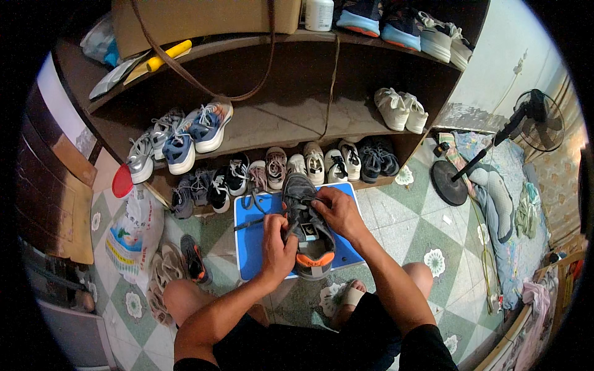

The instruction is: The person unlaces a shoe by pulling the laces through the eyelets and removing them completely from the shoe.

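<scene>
A black lace-up sneaker (320, 271) with an orange heel collar lies over a blue board-like surface with a white rim (250, 259), its toe pointing away from me. My left hand (278, 250) pinches at the left side of its lace opening. At the right side, near the top of the opening, the fingers of my right hand (341, 211) grip the upper or a lace; which one is hard to tell. A loose dark shoelace (250, 225) trails over the left of the blue surface. A matching black and orange sneaker (195, 259) rests on the tiled floor to the left.
A dark wooden shoe rack (287, 111) holds several pairs of shoes ahead of me. At left are a white printed plastic bag (137, 236), a red lid-like disc (122, 181) and beige shoes (162, 273). A black standing fan (449, 183) and bedding (506, 259) are at right.
</scene>
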A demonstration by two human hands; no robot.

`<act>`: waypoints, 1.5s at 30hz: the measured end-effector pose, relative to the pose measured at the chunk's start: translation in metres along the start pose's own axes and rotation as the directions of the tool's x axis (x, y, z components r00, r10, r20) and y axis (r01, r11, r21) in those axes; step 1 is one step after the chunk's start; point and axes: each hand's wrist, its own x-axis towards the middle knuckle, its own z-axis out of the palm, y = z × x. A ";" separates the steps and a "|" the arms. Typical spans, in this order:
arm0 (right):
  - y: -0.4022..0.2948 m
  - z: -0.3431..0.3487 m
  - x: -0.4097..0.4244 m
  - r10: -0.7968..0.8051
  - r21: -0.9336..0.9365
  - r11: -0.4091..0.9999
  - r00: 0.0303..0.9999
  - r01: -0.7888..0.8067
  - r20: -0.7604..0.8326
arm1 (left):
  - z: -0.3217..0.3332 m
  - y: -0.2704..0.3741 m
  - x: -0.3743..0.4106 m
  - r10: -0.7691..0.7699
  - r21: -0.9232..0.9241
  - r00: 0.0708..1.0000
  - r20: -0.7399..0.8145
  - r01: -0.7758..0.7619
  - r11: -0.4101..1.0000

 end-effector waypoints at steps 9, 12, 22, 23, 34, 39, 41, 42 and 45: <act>-0.016 -0.028 0.007 -0.144 -0.338 0.934 0.988 0.114 -0.063 | -0.001 -0.001 -0.002 -0.010 0.017 1.000 -0.006 0.010 1.000; -0.009 -0.029 0.005 -0.056 -0.138 0.989 0.998 0.060 0.029 | -0.001 -0.001 -0.002 -0.017 0.018 1.000 0.001 0.017 1.000; -0.002 -0.013 0.004 0.043 0.207 0.974 0.976 -0.088 0.213 | -0.001 0.002 -0.002 -0.006 -0.003 1.000 0.004 0.006 1.000; -0.002 -0.011 0.003 0.046 0.170 0.983 0.984 -0.076 0.173 | -0.001 0.003 -0.001 -0.009 -0.002 1.000 0.006 0.009 1.000; 0.019 -0.021 0.010 -0.001 0.044 0.999 0.999 0.003 -0.040 | -0.003 0.000 -0.001 0.010 0.004 1.000 -0.001 -0.010 1.000; 0.028 -0.020 0.009 0.085 0.202 0.973 0.987 -0.112 0.136 | 0.001 0.000 -0.001 0.009 -0.004 1.000 -0.007 -0.009 1.000; -0.003 -0.023 0.005 0.127 0.214 0.961 0.967 -0.175 0.223 | -0.002 -0.003 -0.003 -0.001 0.003 1.000 -0.018 0.001 1.000; -0.014 -0.025 0.003 0.150 0.215 0.954 0.955 -0.208 0.257 | -0.001 -0.003 -0.003 0.000 0.006 1.000 -0.018 0.000 1.000; -0.001 -0.006 0.000 0.078 0.156 0.983 0.992 -0.093 0.102 | -0.001 0.001 -0.001 -0.002 0.000 1.000 -0.009 0.002 1.000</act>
